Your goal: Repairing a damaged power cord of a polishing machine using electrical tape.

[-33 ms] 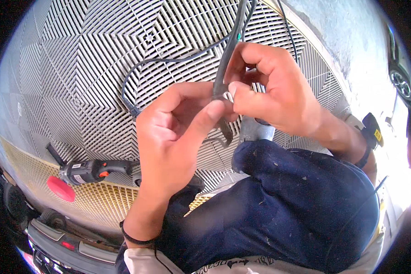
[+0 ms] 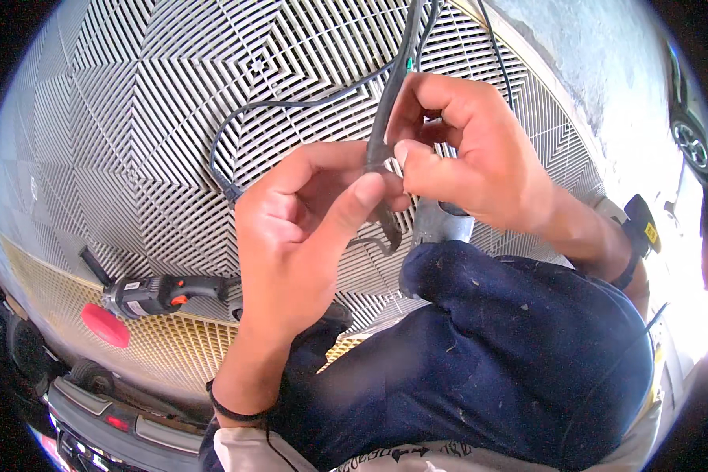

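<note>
Apparently, close fingertip work on a thick dark cord [image 2: 384,118] is the step in hand, at a spot held in the air over the slatted floor [image 2: 189,102], above the knees. The left hand [image 2: 291,212] has its thumb and forefinger nearly together, pinching the cord near its lower end; the right hand [image 2: 480,149] is curled, thumb tip and forefinger right beside the cord, though whether they grip it or some small piece I cannot tell. The next move seems to call for a steady left pinch and fine right-hand control. As for writing, the power tool [image 2: 161,295] bears pale labels too small to make out, the pale shirt [image 2: 405,455] has dark lettering, partly cut off, and a yellow tag [image 2: 650,232] marks something dark by the right wrist.
</note>
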`<action>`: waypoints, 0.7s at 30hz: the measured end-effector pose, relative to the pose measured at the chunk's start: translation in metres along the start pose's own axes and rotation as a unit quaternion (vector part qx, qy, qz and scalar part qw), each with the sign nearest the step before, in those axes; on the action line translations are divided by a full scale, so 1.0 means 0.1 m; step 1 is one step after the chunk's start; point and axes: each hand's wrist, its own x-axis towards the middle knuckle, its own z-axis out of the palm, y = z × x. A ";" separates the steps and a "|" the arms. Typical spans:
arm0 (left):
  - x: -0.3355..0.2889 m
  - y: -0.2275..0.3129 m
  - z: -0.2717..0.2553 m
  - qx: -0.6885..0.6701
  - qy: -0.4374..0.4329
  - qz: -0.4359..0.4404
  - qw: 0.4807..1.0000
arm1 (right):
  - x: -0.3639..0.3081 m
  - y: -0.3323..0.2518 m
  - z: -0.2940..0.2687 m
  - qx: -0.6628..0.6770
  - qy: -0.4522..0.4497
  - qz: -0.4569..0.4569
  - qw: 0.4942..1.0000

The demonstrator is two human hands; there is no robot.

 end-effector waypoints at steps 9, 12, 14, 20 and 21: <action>-0.01 0.00 -0.01 0.030 0.048 0.013 0.998 | 0.03 0.04 -0.11 0.193 -0.081 0.018 0.978; 0.01 -0.02 -0.02 0.079 0.060 0.037 0.994 | 0.03 0.03 -0.10 0.211 -0.087 0.028 0.973; 0.00 -0.02 -0.01 0.090 0.068 0.049 0.992 | 0.06 0.04 -0.07 0.200 -0.087 0.026 0.976; 0.00 -0.01 0.00 0.220 0.083 0.084 0.968 | 0.11 0.16 0.02 0.166 -0.054 -0.030 0.984; -0.01 -0.01 0.01 0.229 0.076 0.089 0.966 | 0.11 0.17 0.01 0.136 -0.047 -0.041 0.989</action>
